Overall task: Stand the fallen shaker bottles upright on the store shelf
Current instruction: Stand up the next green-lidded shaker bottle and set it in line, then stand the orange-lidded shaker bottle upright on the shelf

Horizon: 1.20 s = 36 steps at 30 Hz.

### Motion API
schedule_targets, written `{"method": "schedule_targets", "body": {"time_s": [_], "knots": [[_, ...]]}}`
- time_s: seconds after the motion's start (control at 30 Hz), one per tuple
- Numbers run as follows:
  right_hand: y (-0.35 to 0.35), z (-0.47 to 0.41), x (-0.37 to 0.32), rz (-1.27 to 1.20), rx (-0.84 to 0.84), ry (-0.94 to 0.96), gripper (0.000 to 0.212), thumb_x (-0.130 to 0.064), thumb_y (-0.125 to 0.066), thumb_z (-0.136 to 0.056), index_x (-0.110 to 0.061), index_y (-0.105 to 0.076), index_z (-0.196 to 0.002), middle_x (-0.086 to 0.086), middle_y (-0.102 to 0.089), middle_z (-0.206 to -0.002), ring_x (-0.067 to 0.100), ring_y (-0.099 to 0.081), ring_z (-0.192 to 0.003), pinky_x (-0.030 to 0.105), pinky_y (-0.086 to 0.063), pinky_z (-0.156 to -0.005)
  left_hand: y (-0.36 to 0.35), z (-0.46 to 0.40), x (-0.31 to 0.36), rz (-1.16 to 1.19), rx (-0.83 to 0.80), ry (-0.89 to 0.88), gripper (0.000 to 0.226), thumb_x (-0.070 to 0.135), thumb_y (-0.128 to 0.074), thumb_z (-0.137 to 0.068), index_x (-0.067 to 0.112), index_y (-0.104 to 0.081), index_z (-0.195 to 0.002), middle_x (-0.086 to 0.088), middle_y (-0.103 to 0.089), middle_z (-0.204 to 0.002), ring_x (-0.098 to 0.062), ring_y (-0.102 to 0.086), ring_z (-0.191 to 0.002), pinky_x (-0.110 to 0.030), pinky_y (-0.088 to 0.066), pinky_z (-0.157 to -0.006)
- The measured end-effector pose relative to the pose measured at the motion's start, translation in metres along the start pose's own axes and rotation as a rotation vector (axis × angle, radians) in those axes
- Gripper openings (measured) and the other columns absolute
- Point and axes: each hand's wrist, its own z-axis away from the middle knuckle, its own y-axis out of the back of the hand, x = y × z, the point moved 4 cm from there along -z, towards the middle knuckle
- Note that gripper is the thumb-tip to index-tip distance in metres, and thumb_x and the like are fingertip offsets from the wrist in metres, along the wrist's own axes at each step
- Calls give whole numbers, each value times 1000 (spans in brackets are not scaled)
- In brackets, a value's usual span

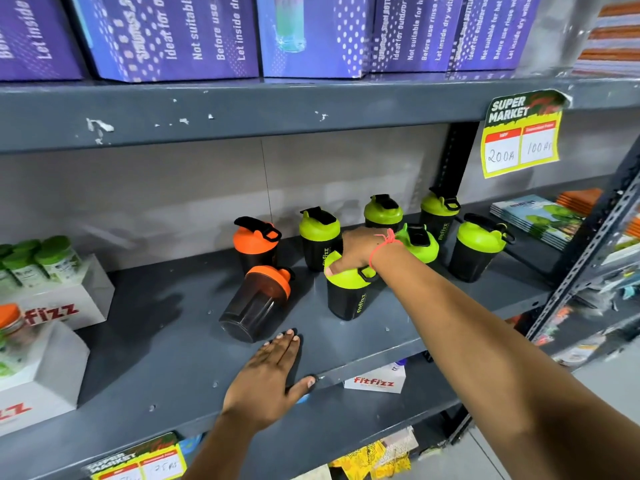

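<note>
Gripping a green-lidded shaker [348, 296], right hand [360, 251]; left hand [270, 372] flat, open on shelf [156, 358].

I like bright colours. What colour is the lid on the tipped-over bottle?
Orange lid, seen in the head view.

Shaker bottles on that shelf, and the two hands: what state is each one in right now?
Front orange-lidded bottle: fallen, lying tilted.
Back orange-lidded bottle: upright.
Front green-lidded bottle: upright, right hand on its lid.
Five other green-lidded bottles, such as: upright or nearly so.
Right hand: closed over the green lid.
Left hand: open, flat on the shelf, holding nothing.
</note>
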Motion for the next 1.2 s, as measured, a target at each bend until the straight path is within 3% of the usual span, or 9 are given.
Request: {"method": "schedule_targets", "body": {"time_s": [0.13,0.23,0.37,0.47,0.63,0.8,0.87,0.97,1.2], "knots": [[-2,-2,-2,-67,-22,17,88,-47,-70,-68,-14,-31,-140,11,-52,-137,35,-50,-122,42,-45,-101,-2,0,0,20,17,-3,77,64,-10,-89,11,-55,-122,-5,-59,-126,-18,-56,-112,-19,-10,-103],[-3,0,-3,-100,24,37,69,-40,-71,-70,-11,-48,-127,13,-56,-130,34,-55,-115,38,-47,-95,-2,-1,1,-14,35,10,79,65,-8,-88,12,-55,-123,-4,-58,-127,-16,-55,-113,-22,-17,-104],[-1,6,-2,-89,45,1,59,-44,-69,-73,-11,-54,-120,12,-59,-125,33,-56,-113,37,-43,-94,-3,-1,-1,5,107,-13,96,76,3,-76,13,-33,-138,-1,-27,-145,-16,-29,-132,-32,-9,-109],[-3,12,-3,-38,24,-72,67,-52,-62,-76,-14,-46,-129,11,-49,-136,33,-41,-129,42,-36,-103,-3,7,-3,-23,45,34,77,63,-8,-89,11,-52,-125,-4,-54,-130,-18,-53,-116,-22,-13,-105],[8,37,-53,-249,618,69,52,-44,-50,-88,-11,-46,-127,15,-46,-131,36,-41,-122,43,-43,-94,3,40,-19,17,58,85,68,55,-11,-94,11,-53,-123,-5,-59,-125,-18,-57,-111,-17,-5,-104],[-50,13,-116,-1055,250,-50,62,-52,-59,-78,-19,-47,-129,18,-47,-136,37,-42,-129,44,-36,-109,13,75,-61,-79,130,259,68,53,-10,-94,8,-55,-119,-14,-60,-122,-27,-60,-105,-23,-11,-102],[-69,4,-126,-1167,199,-179,79,-48,-63,-78,-15,-30,-142,19,-31,-148,36,-29,-138,43,-25,-113,15,82,-75,-100,130,316,66,55,-11,-94,11,-52,-121,-16,-60,-122,-32,-59,-106,-31,-16,-99],[-84,-7,-131,-1300,162,-322,96,-41,-71,-74,-17,-15,-147,18,-21,-152,38,-25,-138,47,-26,-112,14,82,-83,-112,95,325,63,57,-11,-93,14,-47,-124,-15,-60,-122,-33,-58,-108,-36,-22,-93],[-101,-20,-131,-1573,243,-437,95,-28,-78,-61,-21,-25,-138,17,-53,-132,36,-51,-120,48,-43,-103,13,80,-86,-90,92,323,65,61,-11,-91,17,-46,-125,-12,-59,-124,-31,-56,-110,-28,-3,-103]]}}
